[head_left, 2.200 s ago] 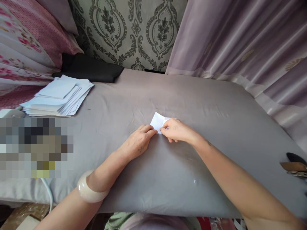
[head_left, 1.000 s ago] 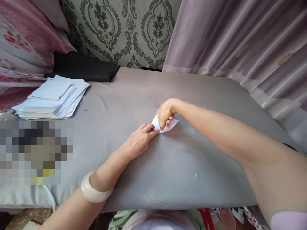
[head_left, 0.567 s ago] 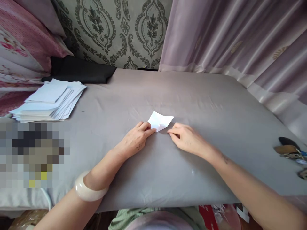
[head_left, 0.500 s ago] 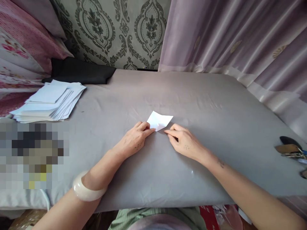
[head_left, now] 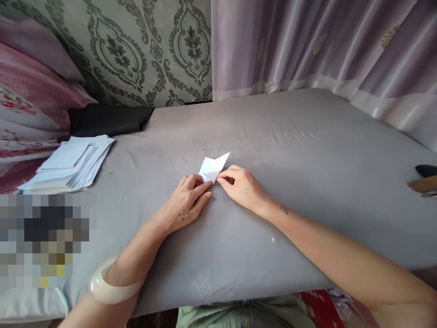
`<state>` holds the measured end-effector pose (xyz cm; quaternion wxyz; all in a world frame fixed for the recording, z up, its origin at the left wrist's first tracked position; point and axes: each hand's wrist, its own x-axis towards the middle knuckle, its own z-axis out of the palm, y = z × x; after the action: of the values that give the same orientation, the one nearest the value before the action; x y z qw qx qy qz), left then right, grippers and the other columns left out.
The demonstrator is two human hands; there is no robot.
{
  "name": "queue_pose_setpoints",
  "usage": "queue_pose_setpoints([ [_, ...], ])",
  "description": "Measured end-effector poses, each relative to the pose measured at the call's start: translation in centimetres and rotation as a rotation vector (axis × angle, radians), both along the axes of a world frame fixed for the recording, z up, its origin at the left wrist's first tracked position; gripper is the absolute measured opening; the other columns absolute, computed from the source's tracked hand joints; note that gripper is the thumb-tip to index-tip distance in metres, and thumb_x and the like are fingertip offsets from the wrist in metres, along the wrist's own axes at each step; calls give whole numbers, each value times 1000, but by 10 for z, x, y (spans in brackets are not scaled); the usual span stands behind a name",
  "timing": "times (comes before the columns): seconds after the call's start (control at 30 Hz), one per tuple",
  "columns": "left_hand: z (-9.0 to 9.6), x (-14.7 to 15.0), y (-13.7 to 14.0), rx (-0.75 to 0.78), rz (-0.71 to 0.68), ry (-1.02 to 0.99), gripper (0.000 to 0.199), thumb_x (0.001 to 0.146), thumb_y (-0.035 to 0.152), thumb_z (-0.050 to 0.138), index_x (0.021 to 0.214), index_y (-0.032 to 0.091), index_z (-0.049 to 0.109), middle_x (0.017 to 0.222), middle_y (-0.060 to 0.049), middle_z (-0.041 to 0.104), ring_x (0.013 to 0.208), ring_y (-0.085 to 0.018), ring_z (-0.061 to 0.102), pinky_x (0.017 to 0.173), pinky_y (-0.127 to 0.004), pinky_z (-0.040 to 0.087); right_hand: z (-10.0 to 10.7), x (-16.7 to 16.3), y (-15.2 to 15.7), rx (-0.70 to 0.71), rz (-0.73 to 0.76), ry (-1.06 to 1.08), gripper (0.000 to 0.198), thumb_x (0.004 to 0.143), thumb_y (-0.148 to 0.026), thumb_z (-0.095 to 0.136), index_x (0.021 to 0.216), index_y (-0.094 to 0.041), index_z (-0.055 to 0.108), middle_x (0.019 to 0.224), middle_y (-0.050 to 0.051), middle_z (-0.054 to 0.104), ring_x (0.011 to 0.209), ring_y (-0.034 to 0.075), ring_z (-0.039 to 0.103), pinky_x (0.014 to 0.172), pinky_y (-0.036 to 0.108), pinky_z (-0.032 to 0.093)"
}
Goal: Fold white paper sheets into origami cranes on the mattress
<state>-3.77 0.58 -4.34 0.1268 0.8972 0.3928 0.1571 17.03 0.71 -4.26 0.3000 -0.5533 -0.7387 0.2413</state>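
Observation:
A small piece of folded white paper (head_left: 212, 168) lies in the middle of the grey cloth, with one sharp point rising up to the right. At its lower left edge, my left hand (head_left: 187, 200) holds it down, fingers curled and index finger along the near edge. My right hand (head_left: 242, 184) has its thumb and index finger pinched together at the paper's lower right edge. The fingertips hide part of that edge. A pale bangle (head_left: 111, 287) sits on my left forearm.
A stack of white paper (head_left: 68, 164) lies at the left, in front of a folded black cloth (head_left: 109, 119). Keys with a brown tag (head_left: 423, 184) rest at the far right. Curtains hang at the back right (head_left: 293, 45). The left foreground is blurred out by pixels.
My right hand has come in to the paper's right edge and closed there. The paper's right corner now points more upward. The view has turned slightly.

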Motion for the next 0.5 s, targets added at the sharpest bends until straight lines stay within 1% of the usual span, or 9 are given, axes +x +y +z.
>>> queue_pose_setpoints([
  [0.07,2,0,0,-8,6,3,38,98,31,40,130,19,57,114,-12,52,105,-24,50,95,-44,45,-4,3,0,23,56,41,27,91,-16,45,99,-21,71,96,3,65,79,12,59,74,25,42],
  [0.13,4,0,0,-29,15,-7,37,98,31,40,128,19,58,113,-12,54,106,-24,52,95,-43,46,-6,6,-1,61,135,31,36,89,-8,41,108,-21,69,100,3,65,84,13,59,77,27,42],
  [0.2,8,0,0,-62,43,-33,35,98,30,41,124,19,60,115,-12,56,107,-24,55,95,-41,47,-7,7,-3,99,184,-12,41,86,-3,40,110,-21,67,100,4,64,88,14,58,78,28,42],
  [0.27,11,0,-1,-102,108,-76,31,97,32,42,118,21,63,119,-10,58,105,-22,59,93,-38,49,-7,7,-5,134,196,-61,40,84,-3,41,110,-20,67,101,5,63,91,16,57,79,29,41],
  [0.33,14,1,-1,-156,203,-126,27,96,36,46,108,22,65,118,-8,61,101,-21,62,89,-35,52,-6,5,-8,165,196,-114,38,85,-5,42,110,-20,66,101,6,62,92,17,55,80,31,40],
  [0.43,14,2,-1,-255,341,-242,22,91,42,54,97,21,58,111,-6,65,96,-21,66,84,-35,55,-4,3,-11,201,193,-191,35,85,-8,43,109,-19,66,98,7,60,89,19,52,79,33,39],
  [0.5,12,3,-1,-293,403,-307,24,88,43,59,97,22,51,109,-6,66,95,-21,68,81,-35,57,-3,1,-12,218,190,-223,33,84,-9,43,106,-18,66,97,7,60,88,20,50,77,33,38],
])
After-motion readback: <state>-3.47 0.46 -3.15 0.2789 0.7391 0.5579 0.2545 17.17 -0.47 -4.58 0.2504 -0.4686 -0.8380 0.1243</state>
